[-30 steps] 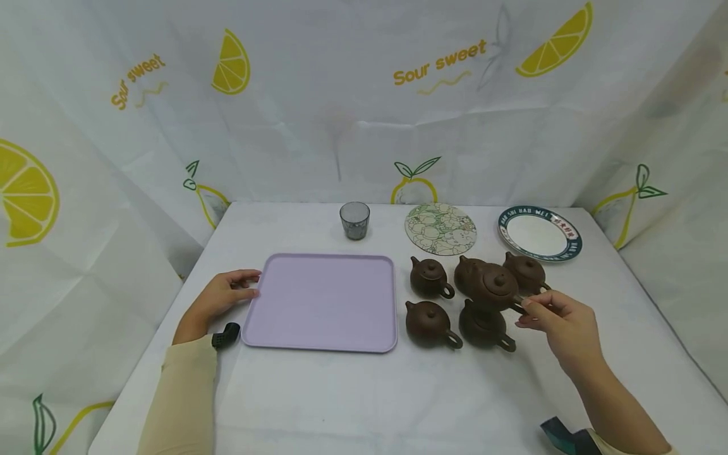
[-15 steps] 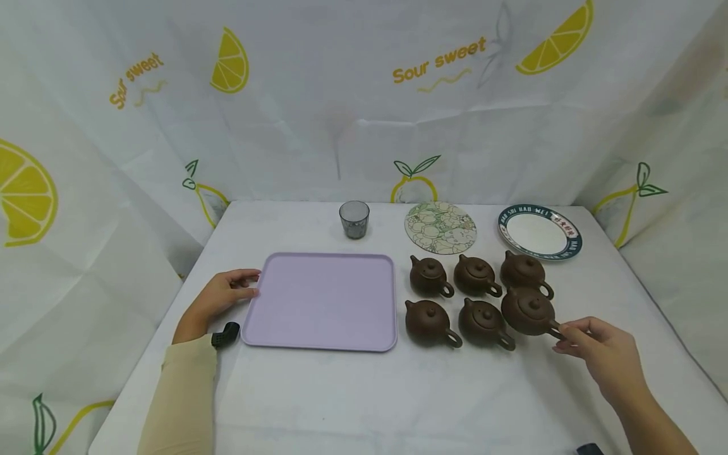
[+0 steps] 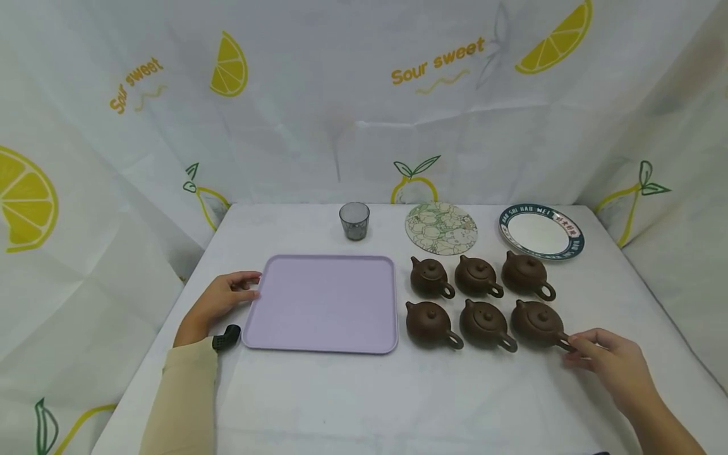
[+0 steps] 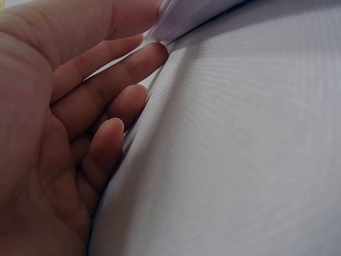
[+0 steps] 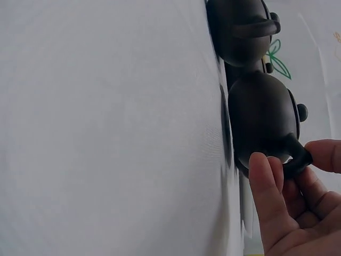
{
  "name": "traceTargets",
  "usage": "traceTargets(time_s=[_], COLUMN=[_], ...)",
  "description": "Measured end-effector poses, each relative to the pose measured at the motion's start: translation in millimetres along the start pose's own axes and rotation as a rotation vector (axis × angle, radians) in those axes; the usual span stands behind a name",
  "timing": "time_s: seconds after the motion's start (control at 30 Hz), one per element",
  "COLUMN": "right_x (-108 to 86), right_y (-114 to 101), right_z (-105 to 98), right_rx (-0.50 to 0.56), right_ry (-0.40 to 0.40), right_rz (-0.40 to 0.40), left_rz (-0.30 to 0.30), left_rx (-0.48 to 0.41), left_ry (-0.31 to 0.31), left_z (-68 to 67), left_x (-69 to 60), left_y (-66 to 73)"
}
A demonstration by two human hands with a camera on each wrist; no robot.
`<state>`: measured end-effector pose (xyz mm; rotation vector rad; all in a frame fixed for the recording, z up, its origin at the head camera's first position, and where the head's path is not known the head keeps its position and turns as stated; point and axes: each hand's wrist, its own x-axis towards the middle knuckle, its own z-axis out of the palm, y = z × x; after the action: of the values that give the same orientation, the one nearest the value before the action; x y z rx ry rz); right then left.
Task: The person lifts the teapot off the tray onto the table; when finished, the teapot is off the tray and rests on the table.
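My right hand (image 3: 611,366) pinches the handle of a dark brown teapot (image 3: 537,323), the nearest right one of a group of small teapots. In the right wrist view, thumb and fingers close on the handle of this teapot (image 5: 264,114), which stands upright; whether its base fully touches the cloth I cannot tell. At the left, my left hand (image 3: 222,300) rests with loosely bent fingers against the left edge of a lilac tray (image 3: 324,303). The left wrist view shows the thumb touching the rim of the tray (image 4: 184,16), fingertips near the cloth.
Two rows of brown teapots (image 3: 429,322) stand right of the tray, including a middle front teapot (image 3: 486,323) and a back right teapot (image 3: 523,273). Behind them lie a patterned round mat (image 3: 440,229) and a green-rimmed plate (image 3: 540,231). A grey glass (image 3: 355,221) stands behind the tray.
My right hand has carried the held teapot from above the others rightward and toward me, then down to the right end of the front row. My left hand has stayed at the tray.
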<state>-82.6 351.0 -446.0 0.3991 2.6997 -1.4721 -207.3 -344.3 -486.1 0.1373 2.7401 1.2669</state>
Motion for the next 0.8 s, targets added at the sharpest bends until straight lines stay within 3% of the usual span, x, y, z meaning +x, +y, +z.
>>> traceTargets(time_s=[0.4,0.63,0.8], right_x=[-0.3,-1.3,2.9], right_y=[11,12,7], right_z=[-5,-8,-13], right_rx=[-0.037,-0.055,-0.159], right_ry=[-0.029,-0.074,-0.146], right_rz=[0.055,0.038,0.062], left_rz=[-0.007,-0.013,-0.020], left_rx=[-0.003,-0.004,-0.004], left_ry=[-0.008,-0.007,-0.011], left_z=[0.0,0.0,1.5], left_x=[-0.3,-1.0,-2.7], left_y=[-0.2,-0.6,-1.8])
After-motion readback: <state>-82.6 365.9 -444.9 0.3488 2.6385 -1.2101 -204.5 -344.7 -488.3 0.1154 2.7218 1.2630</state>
